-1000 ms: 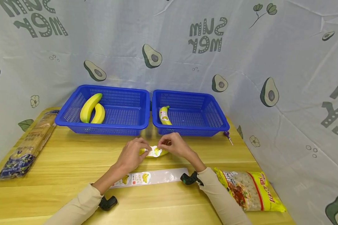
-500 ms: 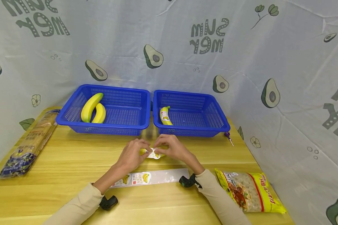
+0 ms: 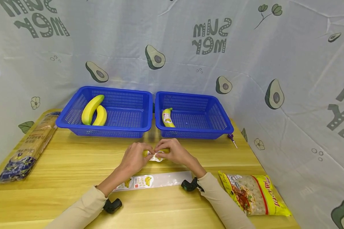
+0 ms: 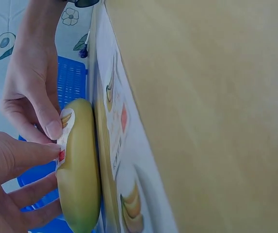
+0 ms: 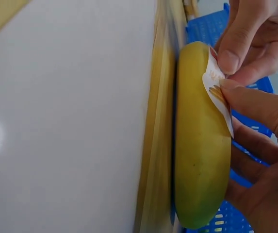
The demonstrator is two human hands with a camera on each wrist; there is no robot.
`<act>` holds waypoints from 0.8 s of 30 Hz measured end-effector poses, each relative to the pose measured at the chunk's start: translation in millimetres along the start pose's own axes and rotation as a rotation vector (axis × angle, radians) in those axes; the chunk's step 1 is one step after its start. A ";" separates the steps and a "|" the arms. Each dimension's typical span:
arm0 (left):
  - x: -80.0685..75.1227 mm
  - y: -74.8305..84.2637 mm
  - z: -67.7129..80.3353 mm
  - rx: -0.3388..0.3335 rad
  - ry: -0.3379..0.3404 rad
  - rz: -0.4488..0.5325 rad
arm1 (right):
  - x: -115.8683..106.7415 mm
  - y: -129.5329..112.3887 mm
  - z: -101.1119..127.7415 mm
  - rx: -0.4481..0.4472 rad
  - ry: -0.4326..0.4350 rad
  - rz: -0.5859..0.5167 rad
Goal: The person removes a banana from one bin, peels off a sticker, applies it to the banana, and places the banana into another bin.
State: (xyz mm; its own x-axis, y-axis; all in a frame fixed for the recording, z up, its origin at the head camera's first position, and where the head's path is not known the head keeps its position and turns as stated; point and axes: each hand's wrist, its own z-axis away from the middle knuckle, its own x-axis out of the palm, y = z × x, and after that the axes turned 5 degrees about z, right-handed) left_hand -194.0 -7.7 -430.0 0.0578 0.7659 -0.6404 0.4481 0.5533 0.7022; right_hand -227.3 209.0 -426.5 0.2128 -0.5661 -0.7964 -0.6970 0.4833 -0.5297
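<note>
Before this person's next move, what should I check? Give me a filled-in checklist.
1. Label on the banana: ok; left hand and right hand each put a thumb to it.
2. Label edges flat: not ok; one end stands off in the right wrist view.
3. Label stuck under the fingertips: cannot tell, covered.
4. Labels left on the backing strip: ok, at least two.
5. Room in the right blue basket: ok, one labelled banana inside.
</note>
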 end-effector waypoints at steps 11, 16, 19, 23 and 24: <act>-4.9 -1.4 -1.6 -0.044 -0.026 -0.002 | -10.9 9.7 3.7 -0.028 -0.104 0.029; -9.1 -3.0 -3.2 -0.043 -0.055 0.004 | -15.5 13.8 5.2 -0.032 -0.142 0.019; -11.3 -4.9 -4.2 -0.042 -0.066 0.002 | -17.4 15.3 6.3 -0.030 -0.160 0.013; -13.0 -6.3 -4.8 -0.058 -0.088 0.015 | -17.8 16.4 6.6 -0.020 -0.177 0.003; -13.1 -6.6 -4.7 -0.060 -0.090 0.018 | -17.6 16.4 6.5 -0.019 -0.177 0.002</act>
State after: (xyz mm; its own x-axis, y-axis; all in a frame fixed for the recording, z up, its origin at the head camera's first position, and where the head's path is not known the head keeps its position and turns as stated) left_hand -201.9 -19.8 -424.7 0.1467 0.7447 -0.6511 0.3925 0.5604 0.7293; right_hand -238.0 231.2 -423.0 0.3275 -0.4377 -0.8374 -0.7100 0.4708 -0.5237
